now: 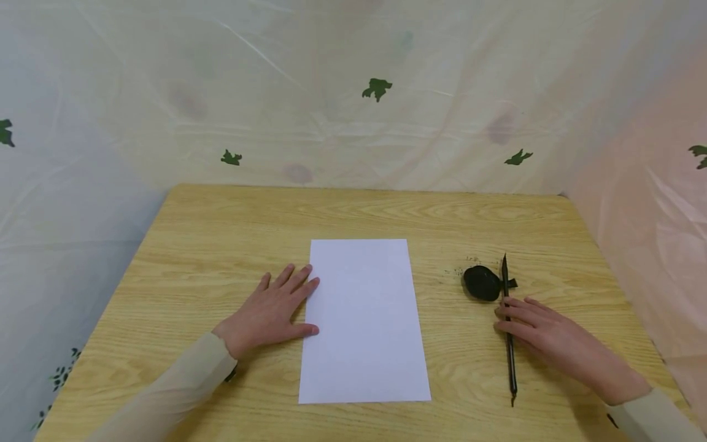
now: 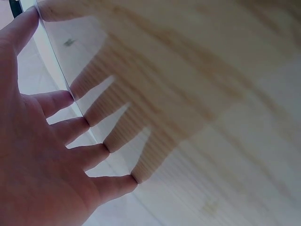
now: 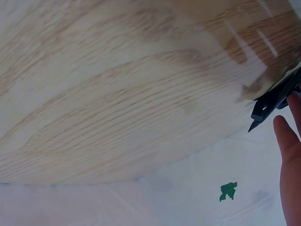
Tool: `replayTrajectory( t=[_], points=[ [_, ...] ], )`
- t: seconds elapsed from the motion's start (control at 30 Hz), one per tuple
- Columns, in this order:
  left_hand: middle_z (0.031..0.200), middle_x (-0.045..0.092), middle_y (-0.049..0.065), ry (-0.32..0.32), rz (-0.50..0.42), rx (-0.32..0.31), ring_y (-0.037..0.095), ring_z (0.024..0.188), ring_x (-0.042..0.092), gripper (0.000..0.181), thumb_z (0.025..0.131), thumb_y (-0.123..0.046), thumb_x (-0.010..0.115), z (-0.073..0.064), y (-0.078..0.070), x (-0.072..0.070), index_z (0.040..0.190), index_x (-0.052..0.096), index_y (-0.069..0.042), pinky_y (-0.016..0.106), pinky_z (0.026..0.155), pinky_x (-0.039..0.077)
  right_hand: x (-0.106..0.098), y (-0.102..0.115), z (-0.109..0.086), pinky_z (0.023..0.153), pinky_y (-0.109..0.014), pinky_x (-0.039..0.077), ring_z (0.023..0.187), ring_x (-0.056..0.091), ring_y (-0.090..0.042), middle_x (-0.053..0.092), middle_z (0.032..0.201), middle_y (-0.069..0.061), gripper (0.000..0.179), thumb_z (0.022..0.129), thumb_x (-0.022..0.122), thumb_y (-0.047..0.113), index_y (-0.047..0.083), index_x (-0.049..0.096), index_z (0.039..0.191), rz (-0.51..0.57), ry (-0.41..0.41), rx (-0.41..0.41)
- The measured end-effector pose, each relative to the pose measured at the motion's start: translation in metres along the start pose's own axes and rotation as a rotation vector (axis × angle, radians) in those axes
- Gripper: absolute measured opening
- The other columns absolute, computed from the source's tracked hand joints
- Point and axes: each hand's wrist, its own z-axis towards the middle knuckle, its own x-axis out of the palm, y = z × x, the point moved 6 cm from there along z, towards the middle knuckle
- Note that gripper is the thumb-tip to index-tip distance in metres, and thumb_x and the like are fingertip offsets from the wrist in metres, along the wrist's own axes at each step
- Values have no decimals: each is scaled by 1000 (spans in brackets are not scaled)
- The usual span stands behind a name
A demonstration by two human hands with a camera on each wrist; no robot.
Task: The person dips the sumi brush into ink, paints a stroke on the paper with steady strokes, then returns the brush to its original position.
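A sheet of white paper (image 1: 361,322) lies upright on the wooden table. My left hand (image 1: 270,313) rests flat along its left edge, fingers spread, with thumb and fingertips on or right at the edge. In the left wrist view, the left hand (image 2: 51,141) has straight fingers, mirrored in the glossy tabletop. A round black inkstone (image 1: 482,283) with a short handle sits right of the paper. A dark writing brush (image 1: 510,359) lies across that handle, tip away from me. My right hand (image 1: 558,344) reaches over the brush, its nearly straight fingers touching the shaft.
The wood-grain table (image 1: 221,227) extends around the paper. Dark specks (image 1: 454,271) mark the surface beside the inkstone. Pale sheeting (image 1: 309,110) with green leaf-like or bird-like shapes hangs behind the table and on both sides.
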Motion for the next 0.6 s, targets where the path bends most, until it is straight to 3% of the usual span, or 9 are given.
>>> replayTrajectory(
  t=[0.2,0.4,0.47,0.53,0.6],
  points=[
    [172,19,10,-2,0,-2,42,157,14,93,93,-69,62,0,1,-1,163,34,-14,74,115,19,-1,2,1,125,-25,8,126,56,-29,67,131,-16,69,115,7,27,9,74,119,-31,-2,-14],
    [172,19,11,-9,1,4,43,156,15,93,93,-69,61,0,1,0,163,35,-13,75,115,19,-1,3,3,124,-23,8,119,59,-35,65,133,-15,70,114,6,26,9,74,115,-44,5,-13],
    [172,19,11,-7,1,3,43,156,15,93,94,-70,60,0,1,0,163,35,-13,75,115,19,1,3,3,122,-28,25,119,60,-35,64,133,-14,71,114,4,26,10,74,115,-55,19,-4],
    [172,18,11,-1,1,3,43,156,14,93,94,-70,60,0,1,1,163,34,-13,75,115,19,2,3,3,111,-35,42,119,60,-35,64,134,-13,73,113,3,26,11,74,114,-67,33,3],
    [172,19,11,-2,-6,3,43,156,14,93,94,-69,61,0,0,0,163,34,-12,75,115,19,2,3,2,98,-41,50,120,60,-35,64,134,-13,74,113,1,25,12,74,114,-80,41,8]
  ],
)
